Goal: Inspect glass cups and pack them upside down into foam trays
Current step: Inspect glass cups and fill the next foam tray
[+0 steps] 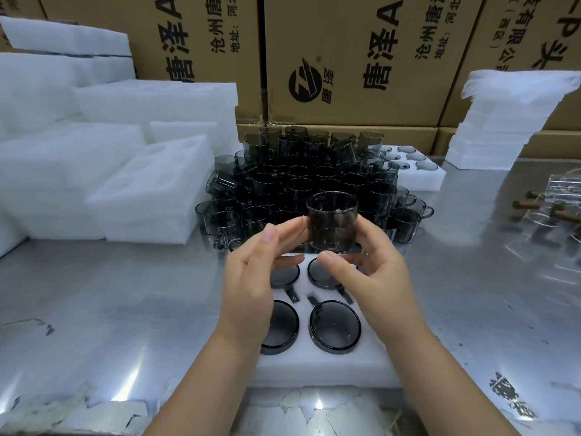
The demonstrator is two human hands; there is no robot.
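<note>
Inspection is in hand: the cup (332, 220) is held up over the 12 o'clock end of the tray (314, 369), which already holds four cups base-up. The right hand (374, 272) grips it, thumb in front and fingers curled behind, while the left hand (251, 278) touches its 9 o'clock side with nearly straight fingers. Next it likely goes mouth-down into a free pocket, though the hands hide the far row.

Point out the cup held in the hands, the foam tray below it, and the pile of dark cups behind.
held cup (332, 221): head view, its dark glass wall.
foam tray (317, 368): head view, bare near edge.
pile of cups (314, 176): head view, a middle cup.
</note>
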